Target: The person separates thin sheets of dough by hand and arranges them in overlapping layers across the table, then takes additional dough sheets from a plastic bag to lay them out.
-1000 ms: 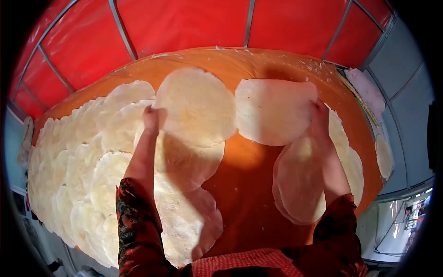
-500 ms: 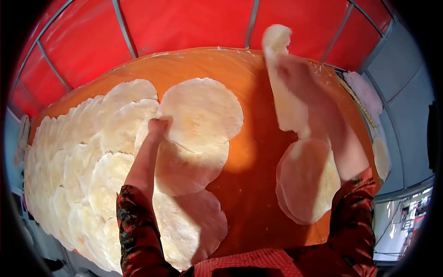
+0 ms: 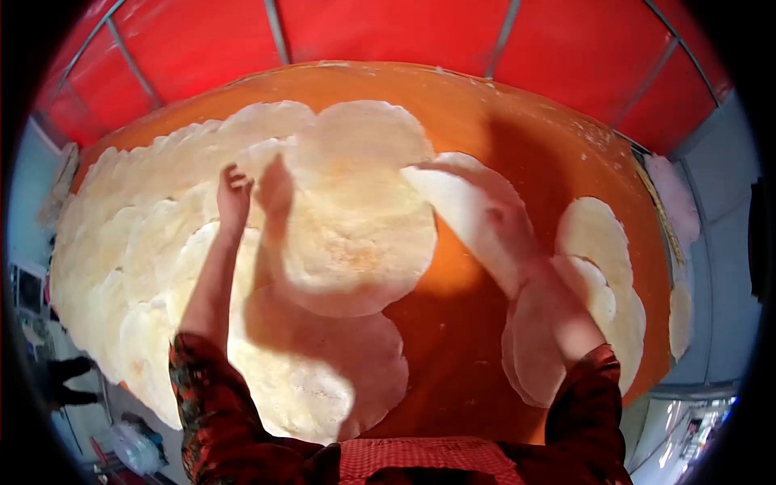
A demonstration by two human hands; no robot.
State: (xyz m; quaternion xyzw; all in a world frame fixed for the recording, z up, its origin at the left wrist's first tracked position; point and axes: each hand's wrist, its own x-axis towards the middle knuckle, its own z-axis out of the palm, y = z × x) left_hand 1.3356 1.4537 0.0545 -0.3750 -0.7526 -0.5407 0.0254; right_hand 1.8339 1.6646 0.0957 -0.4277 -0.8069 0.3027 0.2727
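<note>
White sheet touches the right hand, grip unclear; left hand curls loosely.

Bright, uneven light falls from above, whitening the lower dough; dark arm shadows cross dough and bench. The right hand is motion-blurred. Fisheye distortion bends the edges into black corners; the lower-left clutter seems soft, perhaps out of focus.

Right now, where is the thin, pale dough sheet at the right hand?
In the head camera's view, the thin, pale dough sheet is just right of centre, at the right hand, over the orange cloth, beside the overlapping sheets.
</note>
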